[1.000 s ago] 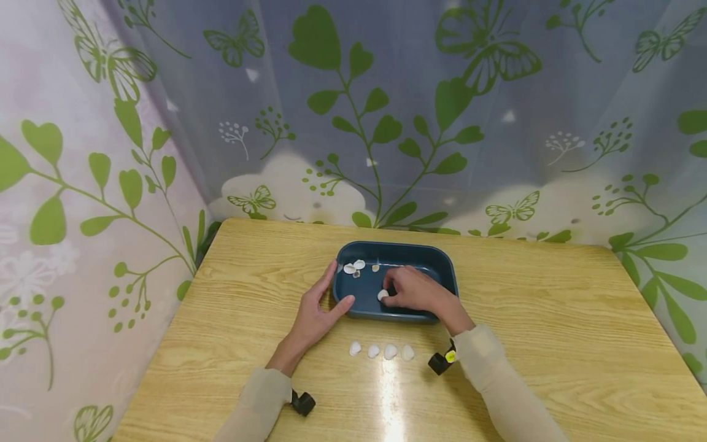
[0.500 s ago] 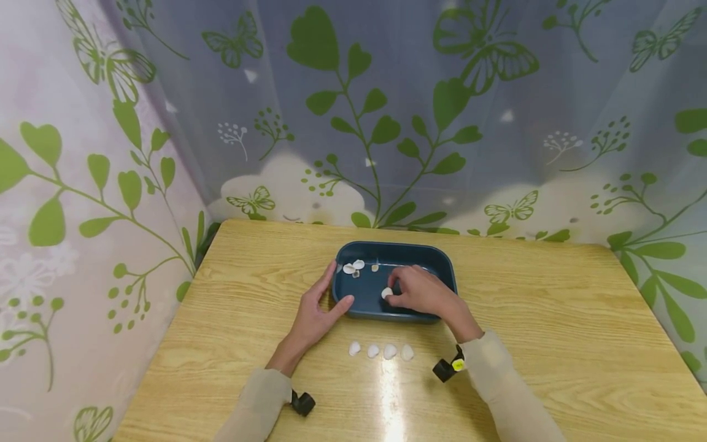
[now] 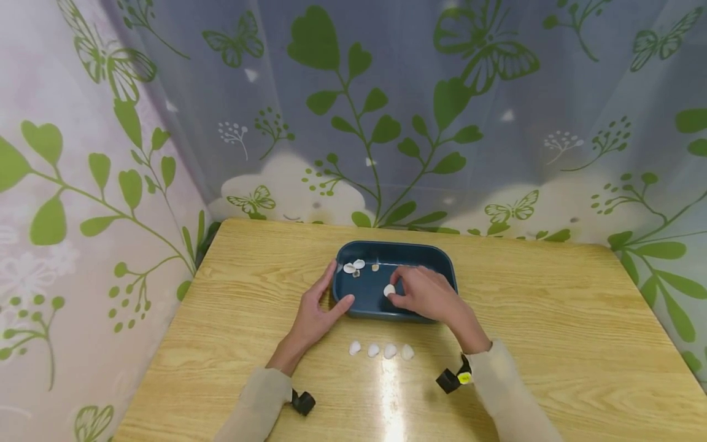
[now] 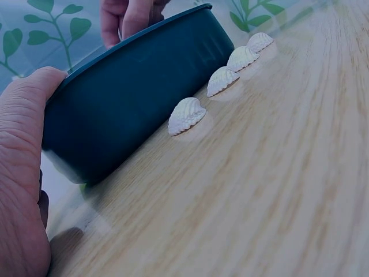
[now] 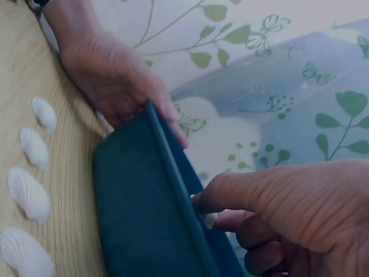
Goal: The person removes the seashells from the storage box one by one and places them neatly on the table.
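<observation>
A white shell point(image 3: 389, 290) is pinched between the right hand's point(image 3: 428, 296) thumb and fingers, inside the blue tub point(image 3: 364, 302); its long axis is too small to tell. The right hand is nearer, the left hand point(image 3: 313, 317), thumb and straight fingers spread, resting against the tub's left end. Loose shells point(image 3: 350, 268) lie toward the tub's far-left corner; four white shells point(image 3: 390, 351) line the table point(image 3: 248, 294) before it.

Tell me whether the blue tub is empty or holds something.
Not empty: the tub holds shells near its left end, and the right hand pinches another shell.
</observation>
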The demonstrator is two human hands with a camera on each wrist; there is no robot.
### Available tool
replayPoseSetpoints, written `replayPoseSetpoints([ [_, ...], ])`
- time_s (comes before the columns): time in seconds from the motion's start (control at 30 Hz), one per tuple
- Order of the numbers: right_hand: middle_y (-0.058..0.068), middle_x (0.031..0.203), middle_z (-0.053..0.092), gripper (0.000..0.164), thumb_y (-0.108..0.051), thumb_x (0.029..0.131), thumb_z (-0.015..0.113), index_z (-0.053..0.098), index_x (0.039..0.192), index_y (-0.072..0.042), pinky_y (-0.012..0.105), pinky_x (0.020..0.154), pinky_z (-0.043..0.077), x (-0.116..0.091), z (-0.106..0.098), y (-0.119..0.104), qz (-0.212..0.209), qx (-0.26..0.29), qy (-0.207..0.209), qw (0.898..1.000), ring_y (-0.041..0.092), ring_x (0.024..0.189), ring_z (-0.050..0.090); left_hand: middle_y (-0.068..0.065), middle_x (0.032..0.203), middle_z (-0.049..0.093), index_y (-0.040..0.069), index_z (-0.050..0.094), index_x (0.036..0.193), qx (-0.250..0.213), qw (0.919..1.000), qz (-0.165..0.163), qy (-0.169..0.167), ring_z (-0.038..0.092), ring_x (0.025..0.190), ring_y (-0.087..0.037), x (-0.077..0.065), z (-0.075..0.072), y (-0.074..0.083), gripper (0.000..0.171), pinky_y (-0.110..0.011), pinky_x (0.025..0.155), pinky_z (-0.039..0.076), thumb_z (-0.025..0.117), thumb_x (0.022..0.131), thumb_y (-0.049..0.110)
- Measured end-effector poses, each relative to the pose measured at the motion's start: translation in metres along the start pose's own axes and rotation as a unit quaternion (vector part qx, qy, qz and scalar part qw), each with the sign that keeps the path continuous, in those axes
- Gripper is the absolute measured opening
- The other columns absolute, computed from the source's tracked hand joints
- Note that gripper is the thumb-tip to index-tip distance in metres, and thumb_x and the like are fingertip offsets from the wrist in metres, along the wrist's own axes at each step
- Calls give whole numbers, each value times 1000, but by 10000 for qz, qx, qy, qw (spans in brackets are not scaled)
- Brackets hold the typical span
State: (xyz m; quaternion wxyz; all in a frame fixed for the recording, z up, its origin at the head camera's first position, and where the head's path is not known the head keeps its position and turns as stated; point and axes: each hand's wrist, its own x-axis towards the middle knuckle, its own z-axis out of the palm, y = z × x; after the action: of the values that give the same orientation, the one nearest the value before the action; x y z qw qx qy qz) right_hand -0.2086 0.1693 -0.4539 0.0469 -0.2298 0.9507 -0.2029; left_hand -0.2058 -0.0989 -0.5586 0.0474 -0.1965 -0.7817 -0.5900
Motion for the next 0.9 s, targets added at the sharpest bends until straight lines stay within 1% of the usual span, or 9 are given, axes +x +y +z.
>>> replayPoseSetpoints([
  [0.1,-10,66,53,25,-31,95,78,72,111,-12,24,44,35,-8,-3,-7,0,-147,168,9998,9,53,45,-1,170,30,13,30,166,-7,10000,16,-11,25,158,-22,0,0,1,81,-44,128,23,75,99,23],
  [0.23,-11,65,52,27,-30,96,77,71,113,-10,24,42,34,-19,-5,-19,68,-235,243,9994,7,50,44,0,170,30,14,31,166,9,10000,-14,-13,25,158,-22,0,0,0,81,-44,128,23,75,99,23],
  [0.4,-11,62,51,27,-28,95,78,70,113,-10,22,41,32,-32,-3,-33,223,-399,308,9985,6,49,43,2,170,30,18,30,166,0,10000,-29,19,25,157,-20,0,0,-2,81,-43,128,23,75,99,24],
  [0.5,-12,60,49,25,-27,95,78,70,111,-10,21,41,30,-38,0,-40,267,-393,353,9982,6,47,42,1,169,31,18,31,166,-5,10000,2,29,26,157,-21,1,0,-3,81,-44,128,23,76,99,24],
  [0.57,-12,58,48,24,-27,94,78,70,110,-10,21,41,28,-42,3,-45,261,-364,317,9985,6,46,40,0,169,31,18,31,166,3,10000,15,28,26,157,-22,1,0,-4,81,-44,128,24,76,98,24],
  [0.7,-12,54,45,23,-26,94,78,71,109,-10,21,41,26,-49,11,-53,202,-281,121,9993,5,44,38,0,170,31,17,31,166,23,10000,-24,14,26,157,-22,0,0,-4,81,-44,128,24,76,99,26],
  [0.9,-13,55,45,21,-24,92,79,73,107,-10,22,41,30,-57,32,-59,-96,-169,-75,9998,3,47,39,-1,170,31,16,30,166,76,10000,3,26,27,157,-24,0,0,-3,82,-46,128,25,75,99,28],
])
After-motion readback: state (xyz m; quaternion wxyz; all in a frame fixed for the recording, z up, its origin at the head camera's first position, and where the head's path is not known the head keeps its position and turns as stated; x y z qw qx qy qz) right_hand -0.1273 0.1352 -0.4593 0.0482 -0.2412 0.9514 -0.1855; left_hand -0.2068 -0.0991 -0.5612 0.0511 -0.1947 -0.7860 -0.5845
